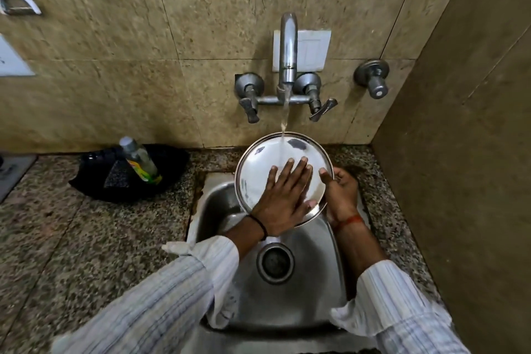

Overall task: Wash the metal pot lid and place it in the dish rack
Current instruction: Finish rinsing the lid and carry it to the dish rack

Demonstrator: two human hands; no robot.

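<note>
The round metal pot lid point(258, 169) is held tilted over the steel sink point(287, 302), under the running tap point(288, 49). Water falls onto its upper face. My left hand point(284, 198) lies flat on the lid's face with the fingers spread. My right hand point(340, 195) grips the lid's right rim, thumb over the edge. No dish rack is in view.
A black tray point(94, 181) on the granite counter at the left holds a bottle of dish liquid point(140, 161). Two tap handles point(250, 100) flank the spout, and a separate valve point(373, 77) sits to the right. A tiled wall closes the right side.
</note>
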